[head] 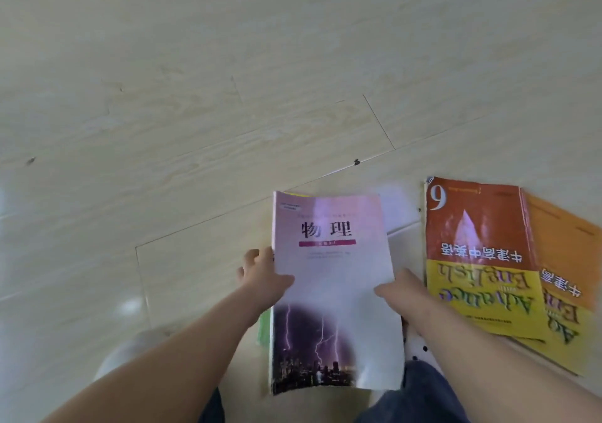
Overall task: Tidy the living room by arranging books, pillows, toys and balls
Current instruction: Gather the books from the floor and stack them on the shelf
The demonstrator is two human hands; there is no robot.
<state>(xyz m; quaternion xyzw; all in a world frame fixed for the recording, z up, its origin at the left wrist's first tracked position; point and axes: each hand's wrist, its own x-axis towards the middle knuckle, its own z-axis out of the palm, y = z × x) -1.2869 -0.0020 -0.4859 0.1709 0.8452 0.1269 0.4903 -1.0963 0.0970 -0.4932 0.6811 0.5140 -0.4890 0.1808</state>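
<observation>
Down near the floor (195, 113), the purple physics book (332, 279) sits btwn both hands. Left hand (264, 272) grips its left edge, thumb on the cover, fingers wrapping behind. Right hand (400, 289) pinches the right edge, thumb on top, other fingers hidden. Thin paperback w/ a curling top corner, so prob. light and floppy; best held mid-edge, both sides. Long axis runs away from the person, title end farthest, cover up. Two orange English books (475, 259) lie overlapped on the floor just to its right.
</observation>
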